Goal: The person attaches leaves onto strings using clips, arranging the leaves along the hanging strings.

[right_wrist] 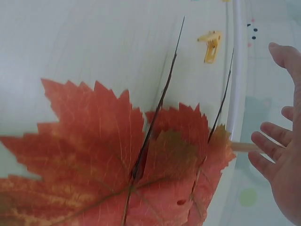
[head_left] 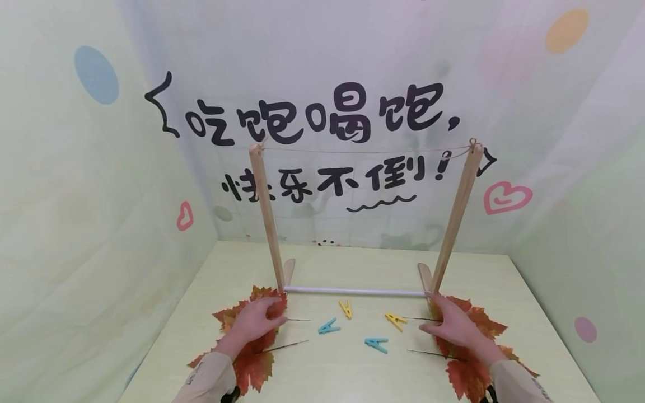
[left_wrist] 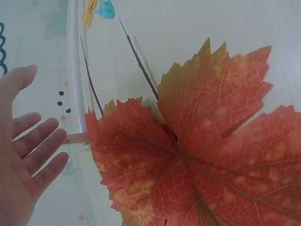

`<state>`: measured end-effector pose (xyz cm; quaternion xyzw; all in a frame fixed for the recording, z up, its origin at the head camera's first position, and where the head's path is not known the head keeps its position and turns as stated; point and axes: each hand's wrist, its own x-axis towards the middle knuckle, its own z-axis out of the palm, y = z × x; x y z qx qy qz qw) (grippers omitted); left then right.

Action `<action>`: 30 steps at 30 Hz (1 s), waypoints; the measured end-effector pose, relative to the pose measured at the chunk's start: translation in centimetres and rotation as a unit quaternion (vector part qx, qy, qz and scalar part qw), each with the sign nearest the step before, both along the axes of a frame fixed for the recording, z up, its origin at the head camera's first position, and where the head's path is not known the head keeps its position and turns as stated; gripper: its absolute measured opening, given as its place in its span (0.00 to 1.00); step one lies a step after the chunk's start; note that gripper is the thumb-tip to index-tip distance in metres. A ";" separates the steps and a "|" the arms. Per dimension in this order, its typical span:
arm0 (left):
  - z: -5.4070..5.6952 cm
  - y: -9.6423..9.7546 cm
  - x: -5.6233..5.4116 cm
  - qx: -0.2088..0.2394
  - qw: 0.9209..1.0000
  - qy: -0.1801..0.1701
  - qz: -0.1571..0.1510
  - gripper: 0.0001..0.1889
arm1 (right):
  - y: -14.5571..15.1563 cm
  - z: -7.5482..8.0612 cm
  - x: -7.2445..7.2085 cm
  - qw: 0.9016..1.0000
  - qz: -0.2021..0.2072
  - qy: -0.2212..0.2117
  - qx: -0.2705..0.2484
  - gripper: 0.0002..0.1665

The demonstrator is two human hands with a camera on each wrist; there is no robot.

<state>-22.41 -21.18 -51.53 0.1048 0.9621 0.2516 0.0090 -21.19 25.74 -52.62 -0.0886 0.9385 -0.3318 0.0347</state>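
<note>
While red-orange leaves (head_left: 254,369) lie on the left side of the table and matching leaves (head_left: 461,378) on the right, the left hand (head_left: 254,320) and right hand (head_left: 457,323) reach out above them, one over each group. Both have fingers extended and somewhat apart, thumbs held away, gripping nothing; whether either grazes a leaf, I cannot tell. Dark, thin stems (head_left: 288,345) point inward from each group. Between the hands, two yellow clothespins (head_left: 396,321) and two blue clothespins (head_left: 377,344) lie scattered on the pale, faintly grained table (head_left: 322,378). Just behind, a slim white rod (head_left: 355,291) joins the bases of two wooden posts (head_left: 457,218), which lean outward, a thin string (head_left: 353,151) strung between their tops. Pale hangings enclose the table; the back one (head_left: 327,50) bears bold black characters and a pink heart outline. The leaves are jagged and lobed, with yellowish patches and raised-looking veins; the posts are flat-sided, light brown wood.
</note>
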 end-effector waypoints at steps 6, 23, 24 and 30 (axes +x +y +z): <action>-0.2 0.2 0.3 0.029 0.999 -0.019 -0.033 0.21 | -1.8 -0.6 0.0 1.000 0.003 0.000 -0.026 0.46; -2.3 0.3 1.2 0.016 0.995 -0.068 -0.077 0.18 | -5.6 -2.8 1.2 0.997 0.052 0.017 -0.060 0.42; -2.4 0.4 1.2 0.011 0.994 -0.069 -0.081 0.18 | -5.7 -2.9 1.3 0.996 0.054 0.019 -0.062 0.42; -3.2 0.4 1.2 -0.010 0.992 -0.055 -0.113 0.19 | -6.3 -3.4 1.4 0.995 0.079 0.015 -0.062 0.40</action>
